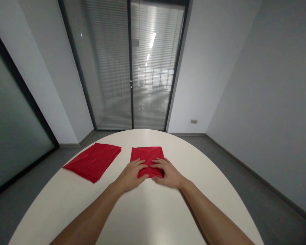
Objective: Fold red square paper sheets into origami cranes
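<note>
A folded red cloth [147, 152] lies on the white bench [142, 214], between and beneath the hands, its far edge reaching beyond the fingertips. The left hand [133, 172] rests open on its left side, the right hand [168, 173] open on its right, fingers loosely spread. A layered red cloth stack [95, 161] sits apart, beyond the left forearm.

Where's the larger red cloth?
In the head view, the larger red cloth lies on the table near its left edge, left of the smaller red cloth.
</note>
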Tool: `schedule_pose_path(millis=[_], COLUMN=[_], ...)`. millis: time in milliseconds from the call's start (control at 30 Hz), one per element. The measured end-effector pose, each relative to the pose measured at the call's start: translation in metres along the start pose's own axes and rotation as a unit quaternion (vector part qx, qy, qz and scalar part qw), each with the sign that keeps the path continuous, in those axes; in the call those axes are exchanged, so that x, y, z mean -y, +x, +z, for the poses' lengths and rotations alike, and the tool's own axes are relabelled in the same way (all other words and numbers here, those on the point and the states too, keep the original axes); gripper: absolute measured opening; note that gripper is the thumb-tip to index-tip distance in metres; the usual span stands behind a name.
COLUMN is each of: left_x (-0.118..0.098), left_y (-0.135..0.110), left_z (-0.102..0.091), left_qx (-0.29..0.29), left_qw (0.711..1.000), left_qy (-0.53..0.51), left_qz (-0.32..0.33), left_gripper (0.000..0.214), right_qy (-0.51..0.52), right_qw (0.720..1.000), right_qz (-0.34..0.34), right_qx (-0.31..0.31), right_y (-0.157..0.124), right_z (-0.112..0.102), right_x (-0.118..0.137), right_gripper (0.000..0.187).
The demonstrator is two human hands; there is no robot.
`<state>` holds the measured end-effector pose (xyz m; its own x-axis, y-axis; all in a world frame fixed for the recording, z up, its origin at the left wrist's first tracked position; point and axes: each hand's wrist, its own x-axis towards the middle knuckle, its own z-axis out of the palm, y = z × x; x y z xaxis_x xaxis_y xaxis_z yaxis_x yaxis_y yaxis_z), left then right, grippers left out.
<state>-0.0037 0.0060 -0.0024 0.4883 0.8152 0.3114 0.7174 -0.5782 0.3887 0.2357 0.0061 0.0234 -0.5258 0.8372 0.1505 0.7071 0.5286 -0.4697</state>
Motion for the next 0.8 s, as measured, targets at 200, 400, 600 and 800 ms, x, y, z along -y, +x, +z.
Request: schedule_pose_path(millis=[200,400,600,800], left_x=[-0.005,-0.008,-0.003,-0.008], left_y=[-0.004,-0.001,0.003,-0.002], left_z=[-0.005,-0.013,-0.013,-0.028], left_qx=[-0.015,-0.050,-0.054,-0.002], left_qw=[1.000,0.997,0.996,0.995], left_qy=[-0.011,-0.062,-0.073,-0.097], left_qz=[0.018,0.016,-0.025,0.007], left_gripper=[0.041,0.020,0.018,0.025], right_qy=[0.031,0.089,0.106,0.145], right_qw=[0.999,0.994,0.994,0.989], right_qz=[-0.006,0.002,-0.012,0.006], right_qx=[-0.039,-0.065,0.021,-0.030], right_y=[0.002,0.003,-0.005,-0.012], right_z=[0.003,-0.001,-0.014,-0.015], right_x=[-0.001,0.003,-0.007,-0.018], right_gripper=[0.044,0.034,0.052,0.033])
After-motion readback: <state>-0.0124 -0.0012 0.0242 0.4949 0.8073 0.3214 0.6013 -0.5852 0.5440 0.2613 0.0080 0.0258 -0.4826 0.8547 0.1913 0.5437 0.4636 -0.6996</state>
